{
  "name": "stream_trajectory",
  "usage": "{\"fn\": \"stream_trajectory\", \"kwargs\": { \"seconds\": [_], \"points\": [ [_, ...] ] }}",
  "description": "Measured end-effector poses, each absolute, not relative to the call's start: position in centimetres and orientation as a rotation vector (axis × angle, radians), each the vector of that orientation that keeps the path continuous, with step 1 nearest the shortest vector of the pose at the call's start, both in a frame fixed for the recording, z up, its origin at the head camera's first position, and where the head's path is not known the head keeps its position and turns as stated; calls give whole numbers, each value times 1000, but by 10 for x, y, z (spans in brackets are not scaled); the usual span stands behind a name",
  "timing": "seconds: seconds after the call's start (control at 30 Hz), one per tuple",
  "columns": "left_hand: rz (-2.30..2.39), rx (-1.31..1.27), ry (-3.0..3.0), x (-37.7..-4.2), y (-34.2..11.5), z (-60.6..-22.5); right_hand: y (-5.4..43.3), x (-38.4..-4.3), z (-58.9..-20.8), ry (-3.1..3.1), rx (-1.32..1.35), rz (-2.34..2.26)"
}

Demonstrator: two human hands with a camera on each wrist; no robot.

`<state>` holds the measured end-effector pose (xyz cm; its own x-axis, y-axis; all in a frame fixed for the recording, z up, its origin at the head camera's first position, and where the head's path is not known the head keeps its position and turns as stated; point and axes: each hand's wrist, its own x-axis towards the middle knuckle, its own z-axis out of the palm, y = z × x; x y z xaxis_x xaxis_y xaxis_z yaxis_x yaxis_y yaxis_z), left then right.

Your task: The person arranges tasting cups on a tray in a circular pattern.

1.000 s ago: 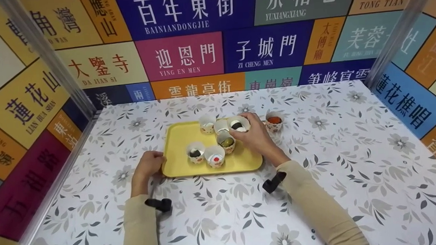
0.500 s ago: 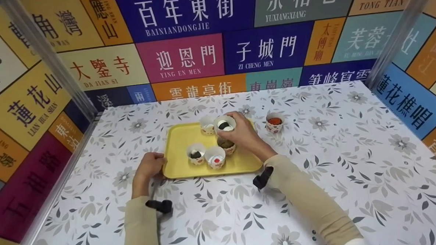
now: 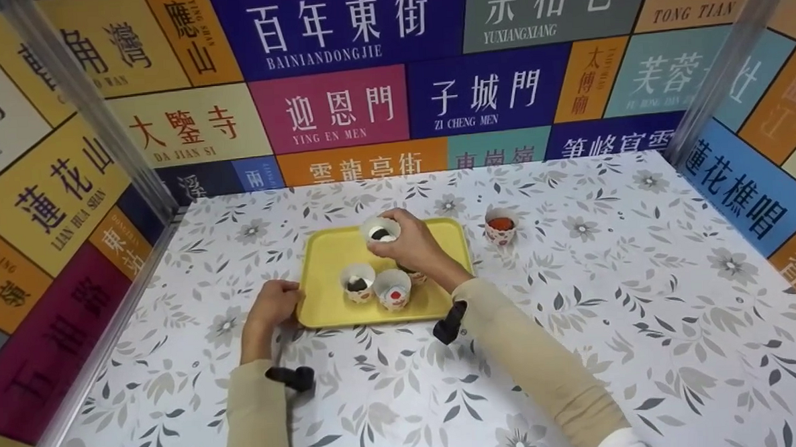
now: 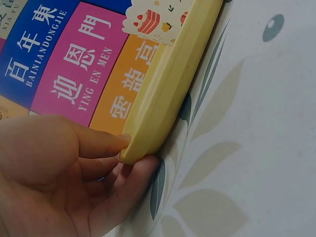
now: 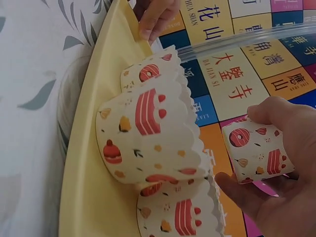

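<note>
My left hand (image 3: 272, 306) pinches the left rim of a yellow tray (image 3: 322, 254), thumb on top and fingers beneath in the left wrist view. Over the tray's back part, my right hand (image 3: 412, 243) grips a printed paper baking cup (image 3: 373, 226) with something black and white inside. Right at the tray's front stand two similar cups: one (image 3: 359, 294) with dark and white contents, one (image 3: 402, 284) with a small red piece. Behind them another cup (image 3: 416, 275) is mostly covered by my right hand. In the right wrist view the held cup (image 5: 259, 150) shows red cake prints.
A paper cup with orange-red contents (image 3: 501, 236) stands on the table, to the right of the tray. The table has a floral cloth (image 3: 575, 276). Colourful lettered panels (image 3: 329, 105) rise at the back and sides, with clear corner posts (image 3: 108, 115).
My right hand has carried the held cup leftward over the tray, from its back right toward the back middle, where it now covers a standing cup. My left hand stays on the rim.
</note>
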<state>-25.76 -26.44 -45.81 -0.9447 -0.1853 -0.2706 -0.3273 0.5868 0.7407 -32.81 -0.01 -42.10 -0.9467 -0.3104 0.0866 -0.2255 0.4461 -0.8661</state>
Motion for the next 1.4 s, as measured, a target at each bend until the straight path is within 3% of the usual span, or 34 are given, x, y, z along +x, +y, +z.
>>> {"fn": "stream_trajectory", "kwargs": {
  "seconds": [0.6,1.4],
  "points": [
    [1273,-407,2671,-260,-265,-457,-29,-335,-414,2617,-433,-1394],
    [1278,-424,2660,-260,-266,-459,-58,-329,-425,2735,-614,-1210]
  ]
}}
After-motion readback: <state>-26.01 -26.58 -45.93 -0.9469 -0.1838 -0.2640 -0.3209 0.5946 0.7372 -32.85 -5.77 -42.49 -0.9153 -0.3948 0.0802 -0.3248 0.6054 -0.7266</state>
